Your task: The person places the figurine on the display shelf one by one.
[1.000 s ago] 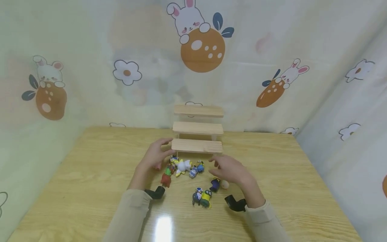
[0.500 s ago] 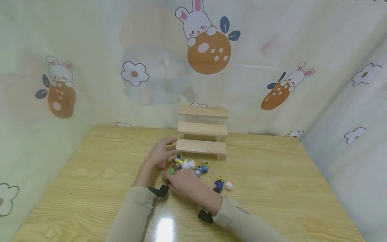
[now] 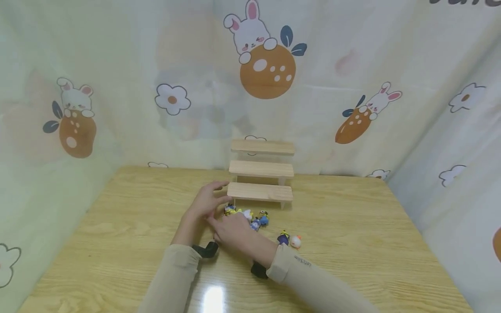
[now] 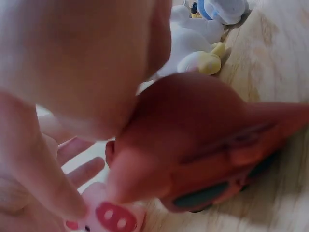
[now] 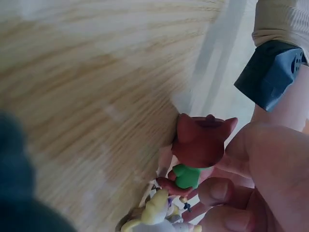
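My left hand (image 3: 207, 201) hovers beside the lowest shelf with its fingers apart. My right hand (image 3: 235, 229) crosses over toward it, its fingertips low between the left hand and the toys. In the left wrist view, a fingertip touches a pink pig figurine (image 4: 118, 212); whether it is pinched is hidden. A red fox-like figurine (image 5: 200, 145) in a green top lies beside the right hand in the right wrist view, close to the thumb. White-and-yellow figures (image 4: 190, 46) lie behind it. Blue figurines (image 3: 256, 224) lie just beyond the right hand.
A three-step wooden shelf (image 3: 260, 191) stands at the back of the wooden table (image 3: 344, 243). A dark blue figurine (image 3: 283, 238) and a white one (image 3: 295, 241) lie right of the right hand. A patterned curtain (image 3: 203, 65) hangs behind.
My right hand has swung left across the toys toward the left hand, then slightly forward to the pink pig. The red figurine is now covered in the head view. The left hand stays beside the shelf.
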`<move>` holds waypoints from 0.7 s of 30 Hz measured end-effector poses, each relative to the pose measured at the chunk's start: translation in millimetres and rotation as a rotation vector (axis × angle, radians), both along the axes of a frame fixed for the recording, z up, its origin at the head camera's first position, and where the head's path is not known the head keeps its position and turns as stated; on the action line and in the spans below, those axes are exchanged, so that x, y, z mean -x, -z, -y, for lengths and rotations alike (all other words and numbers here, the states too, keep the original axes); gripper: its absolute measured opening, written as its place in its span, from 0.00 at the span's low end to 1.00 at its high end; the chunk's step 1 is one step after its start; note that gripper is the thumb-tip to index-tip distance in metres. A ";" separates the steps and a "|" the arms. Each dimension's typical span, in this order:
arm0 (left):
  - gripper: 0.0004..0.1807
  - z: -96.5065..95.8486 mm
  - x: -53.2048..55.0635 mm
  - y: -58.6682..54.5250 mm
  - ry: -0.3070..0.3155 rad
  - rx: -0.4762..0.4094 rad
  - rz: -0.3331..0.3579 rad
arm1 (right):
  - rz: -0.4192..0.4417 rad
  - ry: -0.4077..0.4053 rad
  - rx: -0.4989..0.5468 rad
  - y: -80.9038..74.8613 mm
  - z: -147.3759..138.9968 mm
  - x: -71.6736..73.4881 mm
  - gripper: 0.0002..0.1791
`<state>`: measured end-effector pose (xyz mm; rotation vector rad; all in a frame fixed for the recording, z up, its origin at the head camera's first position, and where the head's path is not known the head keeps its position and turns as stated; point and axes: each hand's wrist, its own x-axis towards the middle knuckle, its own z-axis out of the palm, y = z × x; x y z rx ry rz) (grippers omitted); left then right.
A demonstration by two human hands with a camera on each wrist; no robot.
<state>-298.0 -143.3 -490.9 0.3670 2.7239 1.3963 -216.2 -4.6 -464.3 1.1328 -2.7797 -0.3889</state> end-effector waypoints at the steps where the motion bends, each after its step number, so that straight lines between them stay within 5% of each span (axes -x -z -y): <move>1: 0.32 -0.2 0.0 0.2 0.001 -0.004 0.003 | 0.016 0.013 -0.001 0.4 -0.7 0.6 0.29; 12: 0.31 2.4 2.4 1.2 0.015 0.000 -0.026 | 0.052 0.047 0.042 -5.1 -18.1 2.9 0.18; 21: 0.32 2.8 4.7 6.1 0.034 0.015 -0.059 | 0.003 0.154 0.304 13.2 -12.6 15.4 0.13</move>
